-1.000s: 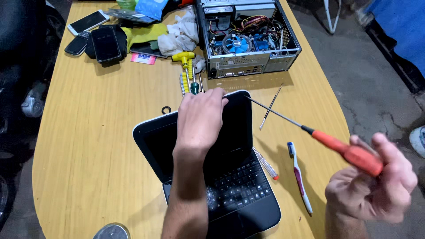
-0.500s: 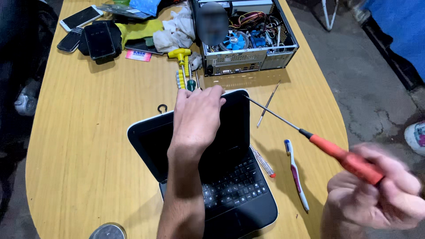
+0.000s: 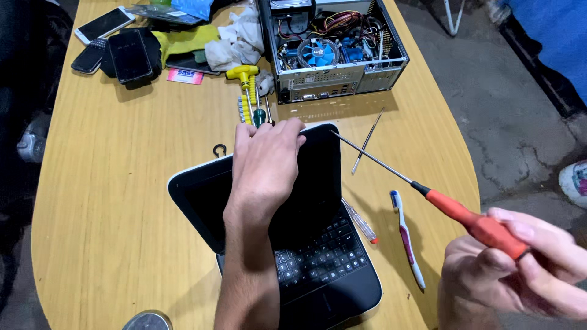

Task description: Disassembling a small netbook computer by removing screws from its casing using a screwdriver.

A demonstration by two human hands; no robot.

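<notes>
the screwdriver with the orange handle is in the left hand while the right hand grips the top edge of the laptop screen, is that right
Not quite: the hands are swapped. In the head view the right hand holds the screwdriver by its orange handle, shaft pointing toward the laptop, while the left hand rests on the open screen with its fingers curled over the top edge.

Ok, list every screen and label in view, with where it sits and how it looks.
Laptop screen: centre of table, dark, white-edged, left hand on its top edge.
Phones: far left corner, one white, others black, screens dark.
Card: beside the phones, small pink and white rectangle.
</notes>
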